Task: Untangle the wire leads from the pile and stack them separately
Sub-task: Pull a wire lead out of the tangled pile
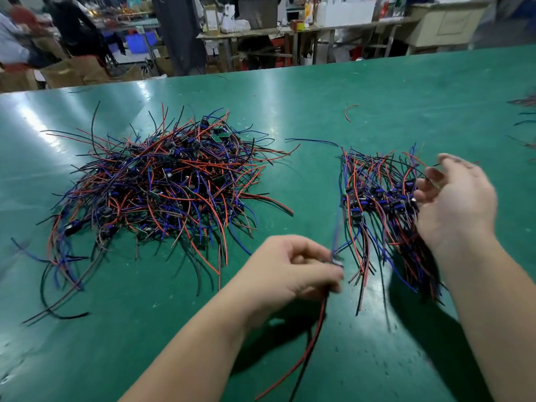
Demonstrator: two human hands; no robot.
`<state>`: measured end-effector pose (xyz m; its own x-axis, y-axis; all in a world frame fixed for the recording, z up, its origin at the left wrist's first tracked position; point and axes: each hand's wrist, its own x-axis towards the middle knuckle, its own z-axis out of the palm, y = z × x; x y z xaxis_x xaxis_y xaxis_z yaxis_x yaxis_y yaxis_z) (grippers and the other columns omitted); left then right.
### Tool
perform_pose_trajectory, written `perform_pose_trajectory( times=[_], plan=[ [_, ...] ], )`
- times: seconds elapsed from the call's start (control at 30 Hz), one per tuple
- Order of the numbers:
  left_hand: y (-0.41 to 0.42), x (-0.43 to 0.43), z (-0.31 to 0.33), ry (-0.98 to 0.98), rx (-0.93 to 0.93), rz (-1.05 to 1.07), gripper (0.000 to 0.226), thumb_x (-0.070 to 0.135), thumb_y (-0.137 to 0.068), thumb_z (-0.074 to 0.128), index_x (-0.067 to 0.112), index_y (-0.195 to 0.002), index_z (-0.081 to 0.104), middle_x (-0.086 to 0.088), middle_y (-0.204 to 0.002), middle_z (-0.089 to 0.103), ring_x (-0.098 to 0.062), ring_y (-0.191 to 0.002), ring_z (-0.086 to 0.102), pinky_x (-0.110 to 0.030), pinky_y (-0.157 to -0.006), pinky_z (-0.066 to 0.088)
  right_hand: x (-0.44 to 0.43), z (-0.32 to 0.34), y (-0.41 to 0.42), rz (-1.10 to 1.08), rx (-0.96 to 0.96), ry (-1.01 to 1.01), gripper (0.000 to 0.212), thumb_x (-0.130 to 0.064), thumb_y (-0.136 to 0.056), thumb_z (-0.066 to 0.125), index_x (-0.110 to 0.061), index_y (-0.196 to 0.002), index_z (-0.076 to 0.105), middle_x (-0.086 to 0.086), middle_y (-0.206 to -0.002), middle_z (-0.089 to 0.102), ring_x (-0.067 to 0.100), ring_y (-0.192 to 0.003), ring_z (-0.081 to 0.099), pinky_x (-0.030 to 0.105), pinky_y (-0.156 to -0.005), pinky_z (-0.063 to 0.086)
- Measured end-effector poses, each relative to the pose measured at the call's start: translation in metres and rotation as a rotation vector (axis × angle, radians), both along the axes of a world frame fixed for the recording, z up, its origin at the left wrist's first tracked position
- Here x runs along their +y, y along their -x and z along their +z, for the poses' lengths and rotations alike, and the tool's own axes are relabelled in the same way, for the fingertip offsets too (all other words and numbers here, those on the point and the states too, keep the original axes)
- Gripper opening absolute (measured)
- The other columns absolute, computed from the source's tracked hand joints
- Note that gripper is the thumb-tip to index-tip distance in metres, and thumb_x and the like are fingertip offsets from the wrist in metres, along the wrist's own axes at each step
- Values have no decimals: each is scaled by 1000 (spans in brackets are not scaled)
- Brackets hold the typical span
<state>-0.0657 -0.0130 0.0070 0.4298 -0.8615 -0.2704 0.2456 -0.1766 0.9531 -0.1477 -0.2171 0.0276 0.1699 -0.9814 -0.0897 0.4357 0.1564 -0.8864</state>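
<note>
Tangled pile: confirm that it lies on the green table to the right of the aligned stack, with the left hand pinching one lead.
Not quite. The head view shows the tangled pile lying to the left of the aligned stack, not to its right. The rest holds: both lie on the green table, and the left hand pinches one lead.

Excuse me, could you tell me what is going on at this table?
A person is sorting wire leads on a green table. Their left grip pinches one lead, its red and black wires hanging down, beside the neat stack. The right grip is open over that stack. A large tangled pile lies to the left.
</note>
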Motion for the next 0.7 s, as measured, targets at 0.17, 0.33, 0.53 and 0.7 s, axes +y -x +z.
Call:
perform_pose_trajectory(
  times=[0.17, 0.33, 0.53, 0.7],
  plan=[
    [-19, -1, 5, 177, 84, 353, 31, 9, -63, 75, 4, -90, 61, -6, -69, 71, -14, -60, 69, -19, -53, 54, 16, 4, 0, 259, 65, 275, 24, 5, -86, 51, -17, -84, 58, 1, -73, 54, 9, -51, 51, 20, -52, 41],
    [-13, -2, 1, 168, 2, 327, 24, 14, -66, 73, 6, -88, 68, -4, -69, 72, -10, -62, 68, -19, -55, 55, 59, -11, -7, 922, 329, 726, 15, -22, -74, 78, -22, -89, 74, 5, -80, 65, 17, -63, 53, 27, -59, 43],
    [-13, 0, 0, 150, -90, 230, 15, 13, -92, 57, 11, -94, 72, -4, -81, 74, -10, -73, 70, -23, -64, 56, 59, -13, -8, 866, 429, 946, 23, -30, -63, 77, -25, -85, 75, 13, -84, 61, 25, -66, 57, 27, -61, 45],
    [-20, 1, 1, 102, -262, 332, 13, 13, -92, 59, 19, -90, 70, 3, -85, 75, -11, -81, 71, -23, -68, 57, 38, -10, -6, 593, 381, 727, 21, -24, -63, 82, -19, -80, 72, 3, -75, 72, 11, -66, 63, 21, -67, 53]
  ],
)
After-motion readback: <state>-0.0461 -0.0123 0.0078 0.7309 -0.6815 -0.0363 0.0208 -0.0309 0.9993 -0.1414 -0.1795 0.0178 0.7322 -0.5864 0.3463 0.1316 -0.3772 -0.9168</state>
